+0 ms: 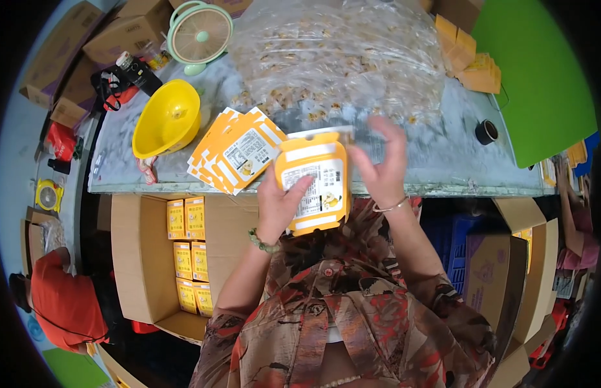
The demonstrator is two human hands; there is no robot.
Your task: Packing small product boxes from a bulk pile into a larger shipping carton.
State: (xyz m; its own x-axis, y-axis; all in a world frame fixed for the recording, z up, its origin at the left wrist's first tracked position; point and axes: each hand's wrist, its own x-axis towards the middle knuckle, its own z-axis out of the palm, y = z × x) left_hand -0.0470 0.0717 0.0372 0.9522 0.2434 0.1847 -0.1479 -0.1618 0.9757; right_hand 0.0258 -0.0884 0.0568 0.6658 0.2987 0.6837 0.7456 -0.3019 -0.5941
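My left hand (280,205) grips a flat yellow and white carton (331,169) at its left edge, with the thumb across the printed panel. The carton is held at the table's near edge, its end flaps spread at top and bottom. My right hand (388,169) is just right of the carton, its fingers apart and slightly blurred, with nothing seen in them. A fanned stack of similar flat cartons (234,155) lies on the table to the left of the held one. Beyond them spreads a large clear plastic bag (342,55) with many small brownish-yellow pieces.
A yellow plastic bowl (159,129), a mint-green fan (200,35) and a black bottle (140,74) stand at left. At right are a dark cup (486,132) and yellow cartons (480,76). Below the table, a cardboard box (136,258) holds several yellow boxes. Another person (61,301) is at far left.
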